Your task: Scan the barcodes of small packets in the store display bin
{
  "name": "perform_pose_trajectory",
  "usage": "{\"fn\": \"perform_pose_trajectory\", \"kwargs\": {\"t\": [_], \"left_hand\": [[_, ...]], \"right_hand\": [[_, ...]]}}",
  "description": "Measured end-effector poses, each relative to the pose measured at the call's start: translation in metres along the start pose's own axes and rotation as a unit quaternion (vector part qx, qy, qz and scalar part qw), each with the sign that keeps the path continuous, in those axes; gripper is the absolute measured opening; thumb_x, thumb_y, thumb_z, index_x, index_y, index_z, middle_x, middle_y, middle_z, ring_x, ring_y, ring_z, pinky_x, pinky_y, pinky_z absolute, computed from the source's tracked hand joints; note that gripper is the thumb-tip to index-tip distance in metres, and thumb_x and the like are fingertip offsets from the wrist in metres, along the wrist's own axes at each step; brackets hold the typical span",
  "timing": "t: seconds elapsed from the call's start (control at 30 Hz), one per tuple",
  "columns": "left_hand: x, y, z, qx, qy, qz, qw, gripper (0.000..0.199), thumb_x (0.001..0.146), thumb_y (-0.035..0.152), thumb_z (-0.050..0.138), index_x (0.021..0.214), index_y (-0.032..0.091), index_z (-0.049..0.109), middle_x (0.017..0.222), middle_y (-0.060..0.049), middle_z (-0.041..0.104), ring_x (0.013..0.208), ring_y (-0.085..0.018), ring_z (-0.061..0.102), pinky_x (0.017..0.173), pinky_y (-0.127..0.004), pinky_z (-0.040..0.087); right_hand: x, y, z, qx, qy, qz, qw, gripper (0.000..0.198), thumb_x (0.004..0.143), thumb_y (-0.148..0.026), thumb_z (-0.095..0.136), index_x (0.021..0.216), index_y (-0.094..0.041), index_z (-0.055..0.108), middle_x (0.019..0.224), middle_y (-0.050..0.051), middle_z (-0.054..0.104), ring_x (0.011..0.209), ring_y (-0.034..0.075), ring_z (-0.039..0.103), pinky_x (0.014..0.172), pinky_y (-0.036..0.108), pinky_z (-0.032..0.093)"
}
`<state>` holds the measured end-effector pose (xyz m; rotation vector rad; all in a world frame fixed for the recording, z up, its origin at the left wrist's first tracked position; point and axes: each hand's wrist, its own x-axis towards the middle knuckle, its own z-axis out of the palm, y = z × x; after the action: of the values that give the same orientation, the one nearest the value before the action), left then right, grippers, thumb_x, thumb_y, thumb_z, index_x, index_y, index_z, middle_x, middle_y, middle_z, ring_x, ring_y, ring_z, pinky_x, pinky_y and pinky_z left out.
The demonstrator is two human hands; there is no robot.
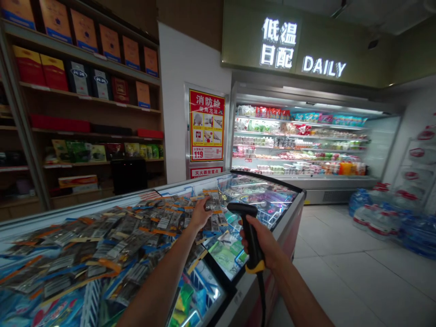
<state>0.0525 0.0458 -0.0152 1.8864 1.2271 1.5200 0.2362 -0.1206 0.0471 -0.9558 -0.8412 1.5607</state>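
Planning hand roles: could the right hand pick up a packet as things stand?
Probably not without letting go: the right hand is wrapped around the scanner. The left hand is the one at the packets.

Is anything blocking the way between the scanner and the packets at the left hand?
Nothing visible does: between the scanner in the right hand and the packets by the left hand, the space looks open.

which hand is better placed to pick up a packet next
Probably the left: the left hand is in among the packets on top of the freezer, while the right hand is wrapped around the scanner.
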Motion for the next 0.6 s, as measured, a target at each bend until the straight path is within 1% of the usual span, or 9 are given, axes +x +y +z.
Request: {"fn": "perform_pose_trajectory", "kwargs": {"t": [0.13,0.27,0.37,0.47,0.53,0.6], "left_hand": [[-0.004,0.013,-0.013,0.041,-0.004,-0.023,0.999,0.055,0.057,0.006,0.058,0.111,0.014,0.051,0.110,-0.009,0.051,0.097,-0.017,0.050,0.087,-0.030,0.037],[-0.013,0.025,-0.033,0.095,-0.012,-0.037,0.995,0.054,0.055,0.004,0.057,0.108,0.014,0.053,0.108,-0.008,0.053,0.097,-0.018,0.050,0.086,-0.030,0.037],[-0.023,0.029,-0.048,0.159,-0.016,-0.045,0.986,0.052,0.055,0.005,0.057,0.106,0.013,0.053,0.106,-0.009,0.054,0.096,-0.019,0.050,0.085,-0.031,0.038],[-0.032,0.033,-0.061,0.212,-0.024,-0.036,0.976,0.047,0.055,0.005,0.056,0.102,0.014,0.056,0.105,-0.007,0.055,0.099,-0.019,0.049,0.088,-0.031,0.036],[-0.036,0.036,-0.068,0.234,-0.008,-0.035,0.972,0.045,0.057,0.005,0.055,0.100,0.014,0.057,0.106,-0.008,0.055,0.103,-0.020,0.048,0.091,-0.031,0.035],[-0.040,0.038,-0.073,0.242,0.017,-0.036,0.969,0.042,0.059,0.006,0.053,0.100,0.011,0.057,0.108,-0.011,0.054,0.106,-0.021,0.046,0.092,-0.032,0.034]], "right_hand": [[0.001,-0.002,0.005,0.003,0.010,-0.016,1.000,0.024,0.075,-0.040,0.048,0.079,-0.016,0.051,0.049,-0.004,0.049,0.035,0.007,0.045,0.032,0.018,0.034],[0.002,-0.003,0.008,0.010,0.003,-0.030,0.999,0.025,0.074,-0.040,0.049,0.079,-0.016,0.051,0.049,-0.003,0.049,0.036,0.007,0.045,0.033,0.018,0.035],[0.002,-0.002,0.011,0.017,-0.004,-0.032,0.999,0.025,0.074,-0.040,0.050,0.080,-0.016,0.051,0.049,-0.003,0.050,0.036,0.007,0.045,0.033,0.018,0.035],[0.003,0.000,0.014,0.019,-0.006,-0.028,0.999,0.025,0.073,-0.039,0.050,0.080,-0.016,0.052,0.049,-0.003,0.050,0.036,0.008,0.046,0.033,0.019,0.036],[0.004,0.001,0.015,0.024,-0.006,-0.025,0.999,0.025,0.073,-0.039,0.051,0.079,-0.016,0.052,0.049,-0.003,0.050,0.036,0.007,0.046,0.033,0.018,0.036],[0.005,0.002,0.014,0.030,0.002,-0.032,0.999,0.025,0.072,-0.040,0.052,0.079,-0.016,0.051,0.048,-0.003,0.051,0.036,0.008,0.046,0.033,0.018,0.036]]}}
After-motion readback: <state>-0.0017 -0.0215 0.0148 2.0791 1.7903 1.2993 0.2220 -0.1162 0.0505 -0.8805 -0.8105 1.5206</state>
